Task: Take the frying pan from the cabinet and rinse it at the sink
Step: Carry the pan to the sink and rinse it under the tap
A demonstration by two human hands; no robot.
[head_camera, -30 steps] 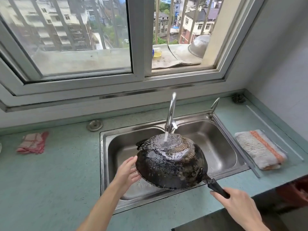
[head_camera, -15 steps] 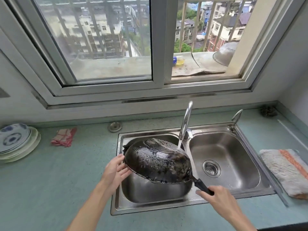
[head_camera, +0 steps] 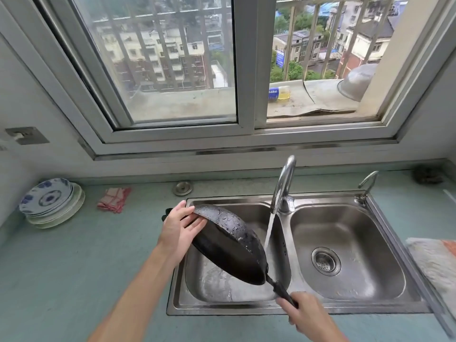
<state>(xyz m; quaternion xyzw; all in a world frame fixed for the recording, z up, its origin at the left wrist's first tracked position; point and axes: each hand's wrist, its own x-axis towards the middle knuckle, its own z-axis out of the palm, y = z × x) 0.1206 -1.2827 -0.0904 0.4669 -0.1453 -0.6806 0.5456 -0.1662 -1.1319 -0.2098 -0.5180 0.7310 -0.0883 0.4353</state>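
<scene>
While it hangs tilted steeply on edge over the left basin of the sink (head_camera: 283, 308), the black frying pan (head_camera: 229, 245) shows its wet, beaded underside to the camera, its far rim raised toward the counter's back and its handle (head_camera: 281, 290) pointing down toward the sink's front edge. Water (head_camera: 269, 233) runs from the curved tap (head_camera: 283, 183) in a thin stream just beside the pan's right edge, falling into the same basin; whether it touches the pan I cannot tell. To the right lies the 2nd basin with its strainer drain (head_camera: 325, 261), and beyond it a pale cloth (head_camera: 434, 262) on the counter. Left of the sink sit a red checked rag (head_camera: 113, 199) and a stack of plates (head_camera: 50, 202) near the wall. Nothing stands between the camera and the pan. The left hand (head_camera: 179, 229) reaches in from below, palm up, fingers spread and curled around the pan's upper rim. The right hand (head_camera: 306, 314) is fisted around the handle's end, forearm low at the frame's bottom
</scene>
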